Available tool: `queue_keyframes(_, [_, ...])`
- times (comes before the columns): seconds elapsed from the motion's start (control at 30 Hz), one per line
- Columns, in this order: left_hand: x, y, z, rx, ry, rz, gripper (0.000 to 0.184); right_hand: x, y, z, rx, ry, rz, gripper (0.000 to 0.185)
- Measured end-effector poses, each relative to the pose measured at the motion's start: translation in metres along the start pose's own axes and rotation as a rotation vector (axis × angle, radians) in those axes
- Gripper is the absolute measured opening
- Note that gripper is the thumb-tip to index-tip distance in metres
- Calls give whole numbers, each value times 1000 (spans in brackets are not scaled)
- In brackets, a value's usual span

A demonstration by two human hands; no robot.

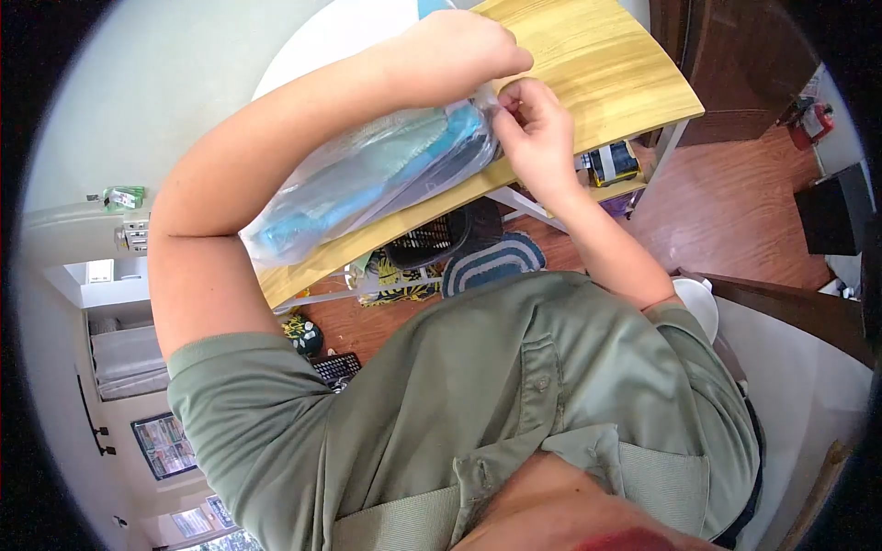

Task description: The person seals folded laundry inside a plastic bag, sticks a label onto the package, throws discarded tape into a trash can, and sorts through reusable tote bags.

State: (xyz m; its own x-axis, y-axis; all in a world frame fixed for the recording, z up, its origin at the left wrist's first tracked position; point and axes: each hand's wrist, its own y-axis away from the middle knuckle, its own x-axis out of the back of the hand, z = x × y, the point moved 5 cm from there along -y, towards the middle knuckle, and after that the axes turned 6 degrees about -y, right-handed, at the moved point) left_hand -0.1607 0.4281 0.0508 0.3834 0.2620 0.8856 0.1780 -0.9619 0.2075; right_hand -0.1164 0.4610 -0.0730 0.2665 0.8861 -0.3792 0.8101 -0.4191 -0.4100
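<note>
Reddish-brown floor (698, 211) is spreading through the room, beside a pale wall (119, 110). On it a wood-grained bench (606, 55) is standing on white legs. Someone in an olive-green shirt (404, 404) is facing it, both bare arms reaching over the top. Along the bench's near side a clear plastic bag (367, 151) is lying lengthwise, its film wrinkling around a light-blue item (404, 170); I'm not managing to make out what that is.

Underneath, a striped oval rug (491, 266) is covering some floor, and a dark perforated basket (432, 241) is sitting just beside it, its contents not showing clearly. The right hand (542, 138) is pinching the bag's end, its grip closing thumb and forefinger on the film. Just beyond, the left hand (469, 46) is hanging over the bag with fingers curling; its fingertips are hiding, so I can't tell its grip. Lower right, a black-and-yellow package (611, 163) is resting on the under-bench shelf (614, 191).
</note>
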Motion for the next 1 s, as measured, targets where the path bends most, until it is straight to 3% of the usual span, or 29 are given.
queue_keyframes(0.07, [5,5,-5,3,128,98,9,2,4,-5,92,-9,116,9])
queue_keyframes(0.17, [12,5,-10,-40,363,-45,3,0,6,-8,186,55,142,10])
queue_keyframes(0.23, [16,5,-10,-1,402,-275,19,-2,7,-8,185,10,166,11])
queue_keyframes(0.27, [9,7,-12,2,402,-275,19,-2,8,-8,187,-35,193,12])
queue_keyframes(0.33, [10,9,-7,-127,442,-18,2,-3,8,-7,184,-45,197,12])
queue_keyframes(0.37, [5,10,-8,-128,442,-19,2,-4,9,-7,180,-55,204,12])
queue_keyframes(0.43, [8,12,-4,-36,310,-15,2,-6,9,-11,223,-33,203,12])
queue_keyframes(0.57, [7,16,5,-72,195,93,9,-9,7,-9,217,-13,188,11])
queue_keyframes(0.87, [-5,8,-5,97,110,-234,12,-8,8,-7,155,-60,194,9])
queue_keyframes(0.93, [13,7,6,-122,-165,154,8,-8,9,-5,156,-49,185,8])
queue_keyframes(1.0, [5,1,2,-23,-176,35,8,-8,8,-3,157,-40,181,7])
